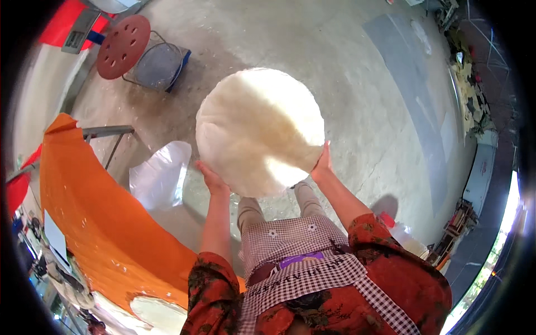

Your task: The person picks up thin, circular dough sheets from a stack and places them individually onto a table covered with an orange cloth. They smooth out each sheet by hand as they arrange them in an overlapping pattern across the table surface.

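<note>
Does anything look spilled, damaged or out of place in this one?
One mild oddity: a shiny, pale sheet left of the person seems to lie loose and rumpled on the floor, near the orange cloth, as if dropped. The round white pad between the hands shows no clear damage.

A wide fisheye view from the left one of two head-worn cameras looks steeply down past a checked apron (pixel 290 235) to the concrete floor (pixel 352 134); the frame is upright, the forearms (pixel 216 229) rising from its lower side. The wearer's patterned red top (pixel 396 273) looms nearest, the left hand (pixel 214 180) and right hand (pixel 322 164) sit farther off at mid-frame, the floor beyond; long edges (the grey strip (pixel 417 103) at right included) bow toward the dark rim.
</note>
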The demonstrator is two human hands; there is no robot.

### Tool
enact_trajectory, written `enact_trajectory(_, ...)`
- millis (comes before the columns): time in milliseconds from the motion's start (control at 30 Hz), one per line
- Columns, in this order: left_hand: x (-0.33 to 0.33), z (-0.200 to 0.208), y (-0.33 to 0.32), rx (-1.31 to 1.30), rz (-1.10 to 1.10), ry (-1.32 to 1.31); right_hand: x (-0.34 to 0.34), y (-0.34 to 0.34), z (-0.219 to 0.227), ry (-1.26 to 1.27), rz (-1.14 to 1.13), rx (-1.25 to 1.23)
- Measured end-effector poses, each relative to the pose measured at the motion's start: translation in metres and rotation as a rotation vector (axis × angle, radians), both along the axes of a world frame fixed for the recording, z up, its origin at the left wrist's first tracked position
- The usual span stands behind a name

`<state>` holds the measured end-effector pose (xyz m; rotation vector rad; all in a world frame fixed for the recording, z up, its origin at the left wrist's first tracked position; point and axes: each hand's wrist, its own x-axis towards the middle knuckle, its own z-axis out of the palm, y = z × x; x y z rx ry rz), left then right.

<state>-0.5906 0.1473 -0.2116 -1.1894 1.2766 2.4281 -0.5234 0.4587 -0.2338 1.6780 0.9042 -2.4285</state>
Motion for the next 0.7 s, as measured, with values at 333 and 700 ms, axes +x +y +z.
enact_trajectory(333, 0.065, 0.001, 0.019, 0.032, 0.329, -0.487, -0.078, 0.071, 0.031, -0.057, 0.352, 0.191)
enact_trajectory(700, 0.223, 0.072, 0.026, -0.124, 0.589, -0.066, -0.092, 0.088, 0.039, 0.235, 0.81, 0.5)
